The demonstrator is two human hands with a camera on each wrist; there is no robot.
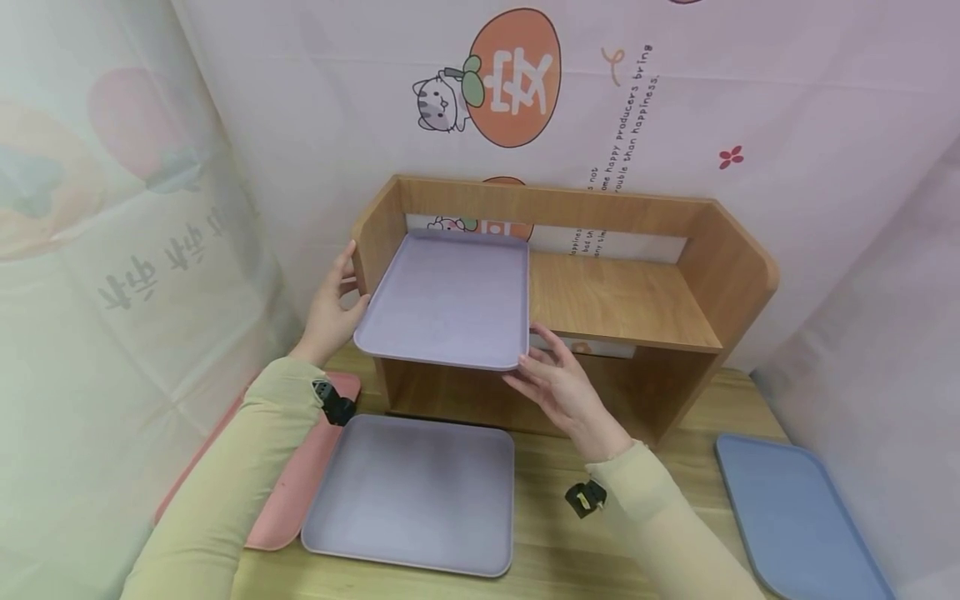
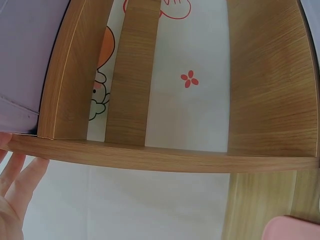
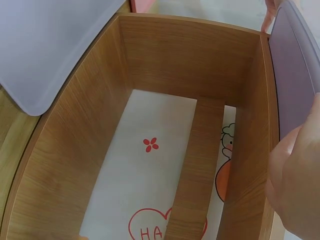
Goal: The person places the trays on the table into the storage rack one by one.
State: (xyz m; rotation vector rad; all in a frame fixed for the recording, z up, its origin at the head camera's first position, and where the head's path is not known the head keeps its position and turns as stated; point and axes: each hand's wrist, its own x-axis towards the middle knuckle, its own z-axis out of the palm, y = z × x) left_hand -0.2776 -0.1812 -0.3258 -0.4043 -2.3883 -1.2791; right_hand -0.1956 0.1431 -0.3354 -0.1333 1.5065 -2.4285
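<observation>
A light purple tray (image 1: pixel 450 296) lies on the left part of the wooden shelf's (image 1: pixel 622 296) upper board, its front edge jutting past the board. My left hand (image 1: pixel 330 312) is at the shelf's left side, fingers along the outside of the side panel and thumb by the tray's left rim. In the left wrist view its fingertips (image 2: pixel 37 167) touch the panel's edge. At the tray's front right corner, my right hand (image 1: pixel 558 387) touches the rim with extended fingers. The right wrist view shows this hand (image 3: pixel 300 175) close against the board's front edge, part of it out of frame.
Another light purple tray (image 1: pixel 420 496) lies on the wooden table (image 1: pixel 570 533) in front of the shelf. A pink tray (image 1: pixel 288 492) is at the left, partly behind my left sleeve. To the right is a blue tray (image 1: pixel 802 517). Printed cloth (image 1: pixel 315 100) hangs behind the shelf.
</observation>
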